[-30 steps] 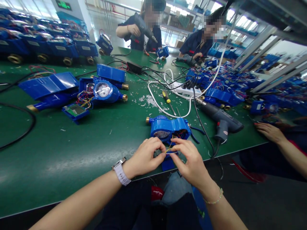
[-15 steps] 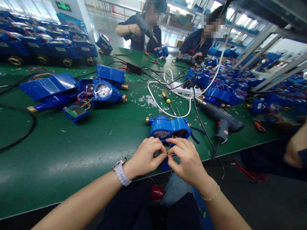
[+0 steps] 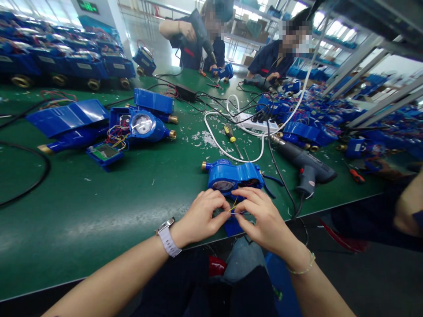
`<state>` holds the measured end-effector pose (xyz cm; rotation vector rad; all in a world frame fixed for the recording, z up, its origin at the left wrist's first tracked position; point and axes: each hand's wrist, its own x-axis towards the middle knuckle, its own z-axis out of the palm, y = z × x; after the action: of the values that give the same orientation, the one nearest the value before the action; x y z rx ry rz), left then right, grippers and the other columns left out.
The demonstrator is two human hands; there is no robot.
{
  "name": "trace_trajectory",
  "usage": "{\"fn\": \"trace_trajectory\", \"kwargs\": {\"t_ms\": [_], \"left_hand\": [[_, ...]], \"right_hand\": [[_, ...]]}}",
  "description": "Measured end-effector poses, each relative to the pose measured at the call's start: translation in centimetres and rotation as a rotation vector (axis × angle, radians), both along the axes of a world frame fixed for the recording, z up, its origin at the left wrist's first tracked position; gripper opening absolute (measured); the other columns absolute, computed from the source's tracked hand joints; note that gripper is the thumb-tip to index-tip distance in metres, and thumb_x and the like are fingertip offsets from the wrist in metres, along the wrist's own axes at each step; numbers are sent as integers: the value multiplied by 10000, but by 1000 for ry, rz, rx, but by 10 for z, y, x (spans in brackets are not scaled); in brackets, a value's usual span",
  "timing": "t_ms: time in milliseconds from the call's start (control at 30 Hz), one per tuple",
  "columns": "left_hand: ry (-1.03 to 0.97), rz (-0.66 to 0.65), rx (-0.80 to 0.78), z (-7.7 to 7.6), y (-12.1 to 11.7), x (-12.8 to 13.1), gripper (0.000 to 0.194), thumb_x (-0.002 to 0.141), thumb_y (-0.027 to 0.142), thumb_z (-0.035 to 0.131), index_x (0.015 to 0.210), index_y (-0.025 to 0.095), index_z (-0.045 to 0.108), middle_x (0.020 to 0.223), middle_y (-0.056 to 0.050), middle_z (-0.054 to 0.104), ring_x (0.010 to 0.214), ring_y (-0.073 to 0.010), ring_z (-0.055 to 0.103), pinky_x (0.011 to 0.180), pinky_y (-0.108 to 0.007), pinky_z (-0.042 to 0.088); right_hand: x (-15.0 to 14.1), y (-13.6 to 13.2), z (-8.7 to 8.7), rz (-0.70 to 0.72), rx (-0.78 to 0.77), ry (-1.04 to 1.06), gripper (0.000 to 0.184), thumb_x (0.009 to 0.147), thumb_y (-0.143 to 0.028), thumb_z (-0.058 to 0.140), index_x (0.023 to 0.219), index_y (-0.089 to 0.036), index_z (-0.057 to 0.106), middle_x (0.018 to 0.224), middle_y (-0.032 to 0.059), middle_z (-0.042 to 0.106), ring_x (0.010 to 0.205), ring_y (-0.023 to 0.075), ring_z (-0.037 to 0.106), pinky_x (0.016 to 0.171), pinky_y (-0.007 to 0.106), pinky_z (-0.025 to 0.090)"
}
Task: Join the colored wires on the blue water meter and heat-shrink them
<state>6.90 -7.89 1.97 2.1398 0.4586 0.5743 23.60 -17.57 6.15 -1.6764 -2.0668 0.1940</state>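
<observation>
A blue water meter (image 3: 233,175) with a brass end lies open near the front edge of the green table (image 3: 99,207). Thin coloured wires (image 3: 235,206) come out of its front. My left hand (image 3: 201,218), with a white watch at the wrist, pinches these wires from the left. My right hand (image 3: 261,220), with a bead bracelet, pinches them from the right. Both hands meet just in front of the meter, fingers closed on the wires.
A heat gun (image 3: 306,165) lies right of the meter, its cable running by. A yellow-handled screwdriver (image 3: 231,137), white power strip (image 3: 256,123), opened blue meters (image 3: 142,125) and a circuit board (image 3: 104,152) sit farther back. Two people work opposite; another person's arm (image 3: 408,204) is at right.
My fingers have shifted slightly on the wires. The person at right has drawn their hand back off the table. The person opposite has raised the power tool.
</observation>
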Motion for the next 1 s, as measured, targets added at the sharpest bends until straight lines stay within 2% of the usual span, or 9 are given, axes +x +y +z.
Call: {"fn": "trace_trajectory", "kwargs": {"t_ms": [133,267,633,833,1000], "left_hand": [[-40,3,-40,-5,1,0,114,893,217,572,788,190,605,862,-9,643,873,-177,546,809,-332,381],[-41,19,-20,-7,1,1,120,891,226,579,781,187,606,839,-10,637,865,-180,541,794,-332,377],[4,-10,81,-1,-3,2,124,893,219,554,781,186,596,839,-11,618,862,-182,519,748,-332,337],[29,-20,82,2,-6,3,122,898,230,552,793,183,595,853,-18,619,876,-188,516,758,-336,336],[20,-21,76,1,-6,3,123,904,227,543,801,184,595,865,-18,621,884,-187,515,753,-332,337]], "right_hand": [[0,-1,-11,-26,31,156,80,879,-146,579,836,-207,606,1198,89,590,1161,271,483,967,509,408],[-3,0,-14,-34,35,184,94,871,-134,570,811,-202,595,1231,89,572,1202,269,455,1003,513,378],[2,4,5,80,-88,-92,117,765,-68,560,749,-184,551,1306,87,536,1264,279,423,1059,548,298],[3,4,9,97,-170,-118,129,749,-61,548,754,-189,548,1332,76,516,1293,272,398,1077,551,269],[7,4,10,105,-129,-80,121,776,-80,546,733,-191,533,1306,76,529,1270,285,416,1061,557,296]]}}
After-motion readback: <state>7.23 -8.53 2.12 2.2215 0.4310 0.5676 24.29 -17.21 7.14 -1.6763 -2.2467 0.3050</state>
